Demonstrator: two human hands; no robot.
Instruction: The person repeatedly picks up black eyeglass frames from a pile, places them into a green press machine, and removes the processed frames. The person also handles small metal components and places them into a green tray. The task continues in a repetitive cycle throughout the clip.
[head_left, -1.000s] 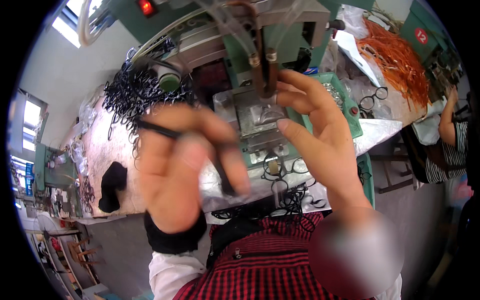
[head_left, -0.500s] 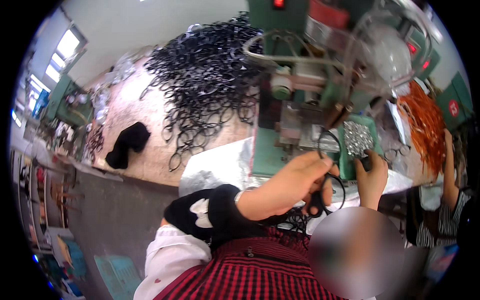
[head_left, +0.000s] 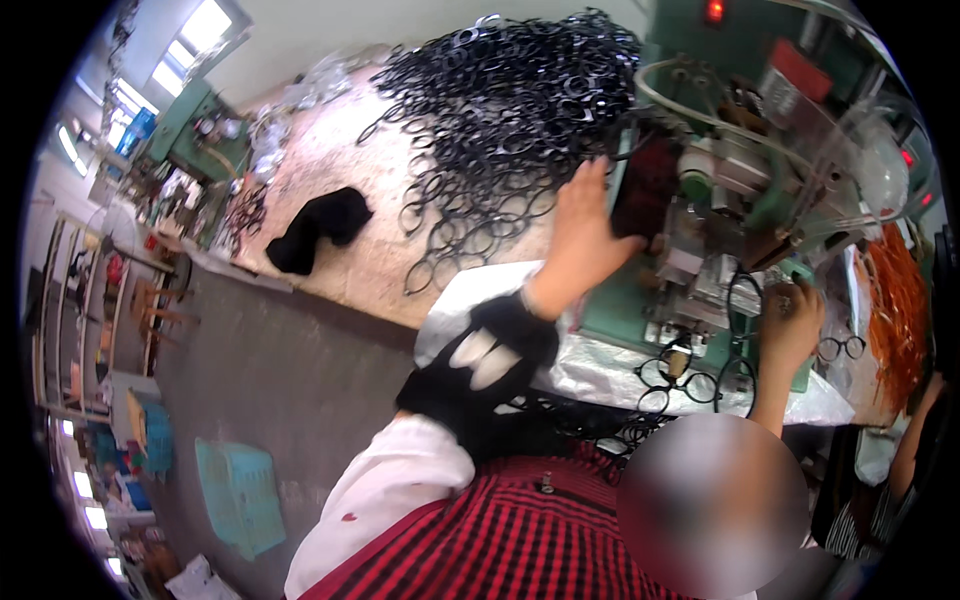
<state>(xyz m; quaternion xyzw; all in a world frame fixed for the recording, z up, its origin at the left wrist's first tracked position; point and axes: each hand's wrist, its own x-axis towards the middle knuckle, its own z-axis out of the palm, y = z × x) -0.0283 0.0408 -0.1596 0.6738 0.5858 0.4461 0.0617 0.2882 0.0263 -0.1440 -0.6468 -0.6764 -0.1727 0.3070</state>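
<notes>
My left hand (head_left: pixel 585 235) reaches out empty, fingers stretched, between the heap of black eyeglass frames (head_left: pixel 520 105) and the green bench machine (head_left: pixel 690 240). My right hand (head_left: pixel 790 325) is curled at the machine's right side, over the spot of the green tray of small metal parts. A black eyeglass frame (head_left: pixel 737 345) stands on end against its thumb side and appears gripped there; the contact is partly hidden. Another black round-lensed frame (head_left: pixel 678 388) lies at the machine's front edge, on silvery sheeting (head_left: pixel 600 375). The tray's contents are mostly covered by my right hand.
A black cloth piece (head_left: pixel 320 230) lies on the table, left of the heap. Orange strips (head_left: pixel 897 310) and a loose pair of glasses (head_left: pixel 840 348) are at the right, near another person's arm (head_left: pixel 915 430). A turquoise crate (head_left: pixel 240 495) stands on the floor.
My left hand has let go of the black eyeglass frame and moved up toward the heap. My right hand has shifted beside that frame. The view has swung, moving the scene rightward.
</notes>
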